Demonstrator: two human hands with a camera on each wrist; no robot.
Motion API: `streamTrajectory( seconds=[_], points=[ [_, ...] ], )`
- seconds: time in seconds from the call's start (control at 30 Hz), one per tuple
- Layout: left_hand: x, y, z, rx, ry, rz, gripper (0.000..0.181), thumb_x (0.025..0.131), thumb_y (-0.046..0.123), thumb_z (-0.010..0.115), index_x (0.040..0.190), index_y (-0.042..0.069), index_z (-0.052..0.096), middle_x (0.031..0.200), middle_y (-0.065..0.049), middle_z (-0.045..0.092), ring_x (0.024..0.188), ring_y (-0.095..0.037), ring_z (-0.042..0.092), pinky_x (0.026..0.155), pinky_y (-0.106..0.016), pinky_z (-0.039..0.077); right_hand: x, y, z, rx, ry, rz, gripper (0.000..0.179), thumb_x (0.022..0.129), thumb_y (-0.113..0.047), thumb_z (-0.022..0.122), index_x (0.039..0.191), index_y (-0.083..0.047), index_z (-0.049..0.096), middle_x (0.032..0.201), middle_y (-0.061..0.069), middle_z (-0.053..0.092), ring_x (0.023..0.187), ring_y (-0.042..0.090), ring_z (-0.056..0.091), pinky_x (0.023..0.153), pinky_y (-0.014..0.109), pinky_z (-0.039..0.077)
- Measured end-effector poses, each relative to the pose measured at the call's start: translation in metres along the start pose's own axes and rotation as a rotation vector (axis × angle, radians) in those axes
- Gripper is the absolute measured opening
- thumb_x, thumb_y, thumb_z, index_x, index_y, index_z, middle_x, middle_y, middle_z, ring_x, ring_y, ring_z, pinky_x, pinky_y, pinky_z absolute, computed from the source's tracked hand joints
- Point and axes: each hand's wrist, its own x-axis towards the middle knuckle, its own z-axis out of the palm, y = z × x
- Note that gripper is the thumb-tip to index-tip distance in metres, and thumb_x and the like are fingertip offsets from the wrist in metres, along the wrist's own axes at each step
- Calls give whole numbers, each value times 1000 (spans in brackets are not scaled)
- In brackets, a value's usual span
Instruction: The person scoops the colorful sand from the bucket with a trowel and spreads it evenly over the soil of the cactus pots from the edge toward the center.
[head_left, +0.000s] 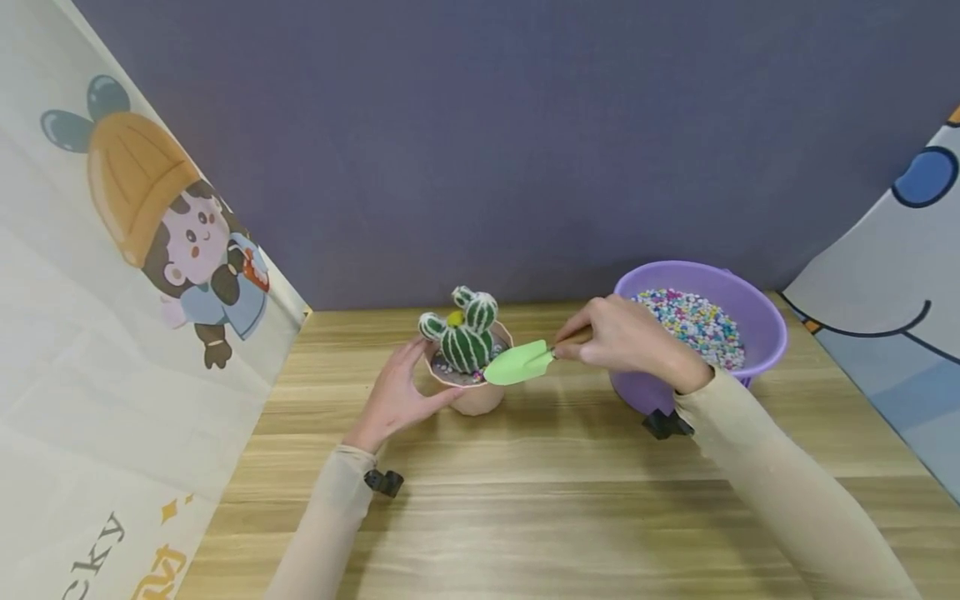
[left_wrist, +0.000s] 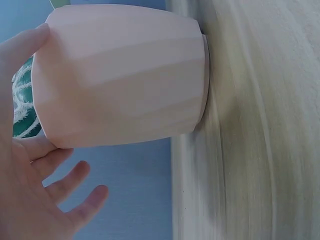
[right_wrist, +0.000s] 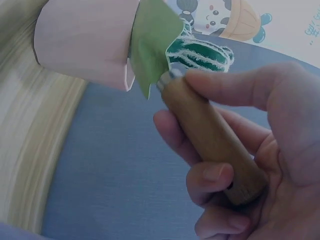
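A pale pink flower pot (head_left: 480, 402) stands on the wooden table, holding a green, white-striped cactus (head_left: 466, 349) with a small yellow bit on it. My left hand (head_left: 396, 397) grips the pot at its rim, thumb on the near side and index finger on the far side; its other fingers stick out loosely in the left wrist view. From the right, my right hand (head_left: 628, 337) holds a garden trowel by its wooden handle (right_wrist: 210, 132). The light green blade (head_left: 519, 364) tips over the rim, and colourful pebbles show by its tip. Greyish filling surrounds the cactus base.
To the right, partly behind my right forearm, is a purple tub (head_left: 761, 333) with many colourful pebbles (head_left: 693, 321) inside. A dark blue-grey wall panel (head_left: 480, 150) closes off the back of the table (head_left: 525, 517). Printed white sheets flank both sides.
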Motion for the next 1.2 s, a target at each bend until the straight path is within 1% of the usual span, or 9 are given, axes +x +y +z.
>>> streamTrajectory(
  seconds=[0.33,0.47,0.57,0.73,0.8,0.87,0.97,1.03,1.2],
  points=[
    [-2,2,2,-2,45,-9,103,81,60,85,164,17,42,169,-10,44,154,-38,42,127,-65,33,-4,11,1,64,-5,6,17,92,-37,82,103,-25,88,103,-2,84,83,11,75,67,34,57],
    [-4,2,0,-55,129,-30,94,85,51,84,161,12,46,164,-15,49,149,-40,48,121,-65,42,-5,15,1,91,-7,4,17,93,-36,82,104,-24,87,102,-3,84,81,9,73,71,35,59],
    [-5,2,-1,-135,227,-17,81,88,40,84,155,8,52,157,-16,57,139,-38,56,112,-61,51,-7,19,0,107,-2,2,19,94,-36,81,106,-23,87,103,-3,84,78,8,71,71,34,58],
    [-5,4,-2,-261,442,42,55,89,22,83,138,4,67,136,-17,71,118,-37,68,97,-49,58,-12,24,-3,128,12,7,23,95,-36,80,110,-20,86,106,-1,84,80,8,71,73,33,57],
    [-5,6,-2,-294,513,64,46,90,17,82,132,3,71,129,-18,74,112,-36,70,93,-44,58,-14,25,-4,141,13,11,24,95,-35,80,111,-19,86,108,0,84,76,9,69,69,32,55],
    [-5,8,-2,-322,573,94,39,90,12,81,127,2,72,123,-17,76,107,-35,71,90,-34,57,-15,26,-6,155,10,19,24,95,-35,80,112,-18,85,108,1,84,63,9,61,61,30,50],
    [-5,12,-2,-350,634,160,34,90,4,80,123,1,73,114,-19,78,98,-32,71,84,-24,56,-17,27,-9,188,13,13,23,96,-33,80,112,-18,85,106,2,84,57,10,57,53,29,44],
    [-4,16,-1,-362,674,211,31,89,1,79,119,0,74,107,-20,78,90,-29,70,79,-20,54,-17,28,-11,206,24,3,21,95,-33,81,111,-19,85,104,1,84,59,9,60,53,28,45],
    [-2,29,2,-386,703,340,24,87,-3,77,111,-3,75,96,-22,77,82,-19,68,71,-24,54,-20,32,-12,247,66,-53,17,95,-31,82,108,-21,86,104,-2,84,78,8,75,66,25,57]
  ],
)
